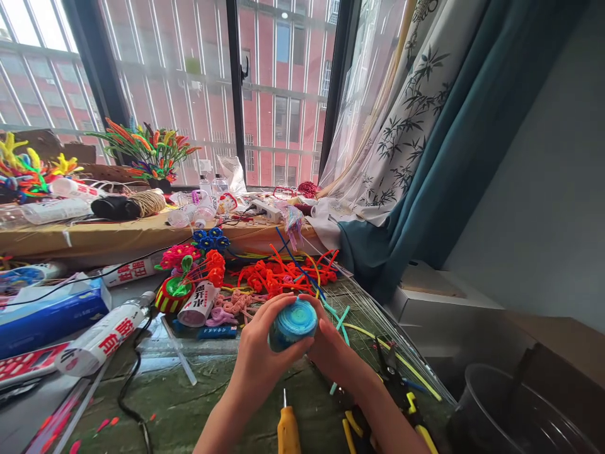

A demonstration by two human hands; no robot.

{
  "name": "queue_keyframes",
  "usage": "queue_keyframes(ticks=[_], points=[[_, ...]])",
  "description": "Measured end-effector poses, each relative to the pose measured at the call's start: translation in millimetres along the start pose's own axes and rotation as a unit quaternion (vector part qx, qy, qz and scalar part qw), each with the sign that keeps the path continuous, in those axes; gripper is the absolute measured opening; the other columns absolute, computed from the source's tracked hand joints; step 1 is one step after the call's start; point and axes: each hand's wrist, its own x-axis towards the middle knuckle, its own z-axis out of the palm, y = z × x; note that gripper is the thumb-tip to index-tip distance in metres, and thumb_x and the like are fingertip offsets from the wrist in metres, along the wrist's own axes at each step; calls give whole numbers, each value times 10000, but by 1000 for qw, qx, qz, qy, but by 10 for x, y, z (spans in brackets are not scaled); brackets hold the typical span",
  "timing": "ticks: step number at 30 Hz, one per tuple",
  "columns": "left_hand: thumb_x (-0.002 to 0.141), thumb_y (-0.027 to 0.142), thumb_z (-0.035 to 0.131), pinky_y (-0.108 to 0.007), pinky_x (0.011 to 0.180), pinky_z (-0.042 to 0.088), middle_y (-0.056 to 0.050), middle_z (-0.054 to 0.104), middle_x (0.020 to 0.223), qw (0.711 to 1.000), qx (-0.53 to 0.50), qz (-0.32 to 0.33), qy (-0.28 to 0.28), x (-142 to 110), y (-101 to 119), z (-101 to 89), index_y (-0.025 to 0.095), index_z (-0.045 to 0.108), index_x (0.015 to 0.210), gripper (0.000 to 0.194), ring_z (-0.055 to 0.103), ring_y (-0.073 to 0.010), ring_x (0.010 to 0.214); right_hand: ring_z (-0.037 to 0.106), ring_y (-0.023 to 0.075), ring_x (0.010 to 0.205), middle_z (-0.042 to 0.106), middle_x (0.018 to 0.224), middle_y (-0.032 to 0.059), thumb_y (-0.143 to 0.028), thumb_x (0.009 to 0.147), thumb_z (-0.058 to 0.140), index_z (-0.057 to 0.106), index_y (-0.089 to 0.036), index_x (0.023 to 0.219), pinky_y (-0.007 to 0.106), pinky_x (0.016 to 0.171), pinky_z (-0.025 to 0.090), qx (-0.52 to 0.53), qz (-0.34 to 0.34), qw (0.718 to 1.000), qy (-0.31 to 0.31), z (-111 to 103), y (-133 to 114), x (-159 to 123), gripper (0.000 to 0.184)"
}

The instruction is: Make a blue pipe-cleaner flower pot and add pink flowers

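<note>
A small round blue piece (296, 317) with a ringed, coiled-looking top is held between both hands above the table. My left hand (262, 343) is closed round its left side, thumb across the front. My right hand (333, 350) curls round the far right side, fingertips on the rim and partly hidden. Just below lies a yellow-handled tool (288, 430) with a thin metal shaft. By my right forearm are pliers (390, 366) and yellow handles of other tools. Turquoise chenille stems (342, 321) lie right of my right hand.
Red chenille flowers (269, 276) and a striped pot (174, 295) of flowers stand behind my hands. A plastic bottle (106, 334) and blue tissue pack (57, 315) lie left. A black cable (127, 400) crosses the table. A clear bin (515, 403) stands right.
</note>
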Motion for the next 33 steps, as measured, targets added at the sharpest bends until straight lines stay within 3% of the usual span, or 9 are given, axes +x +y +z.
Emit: queue_keyframes(ticks=[8, 11, 16, 26, 30, 33], points=[[678, 522, 820, -456, 1085, 417, -98, 626, 1370, 994, -69, -63, -49, -2, -46, -35, 247, 547, 1349, 775, 549, -306, 1293, 656, 189, 1029, 681, 1166, 8, -376, 886, 685, 529, -316, 1227, 314, 923, 465, -19, 24, 998, 51, -54, 22, 10, 380], [816, 568, 678, -454, 1125, 387, -114, 579, 1435, 980, -167, -84, -64, 9, -78, -56, 228, 516, 1385, 682, 519, -302, 1335, 657, 202, 967, 683, 1113, 6, -393, 890, 655, 522, -322, 1213, 307, 813, 484, -10, 28, 997, 72, -42, 13, 12, 357], [948, 554, 480, -425, 1099, 436, -136, 628, 1376, 956, -260, -133, -19, 27, -123, -41, 168, 571, 1320, 544, 577, -275, 1280, 635, 194, 853, 673, 1058, 26, -431, 865, 665, 509, -303, 1240, 272, 669, 463, -41, 35, 993, 101, -46, 24, 34, 426], [896, 480, 599, -389, 992, 523, -116, 697, 1270, 966, -199, -167, 11, 48, -231, -104, 175, 646, 1181, 420, 644, -263, 1188, 600, 156, 825, 658, 1062, -2, -506, 867, 670, 511, -303, 1195, 233, 666, 452, -121, 56, 980, 144, -8, 46, 29, 417], [872, 438, 644, -365, 911, 535, -103, 688, 1279, 982, -142, -116, -35, 63, -225, -195, 215, 680, 1162, 368, 647, -259, 1156, 621, 159, 806, 669, 1034, -4, -499, 880, 661, 496, -307, 1223, 245, 676, 466, -132, 59, 978, 150, -15, 41, 23, 426], [830, 371, 704, -384, 959, 504, -87, 683, 1284, 990, -98, -59, -81, 81, -182, -247, 254, 717, 1130, 321, 602, -268, 1213, 639, 162, 794, 676, 1043, -3, -497, 880, 662, 474, -311, 1235, 249, 660, 472, -128, 56, 979, 149, -30, 47, 24, 442]])
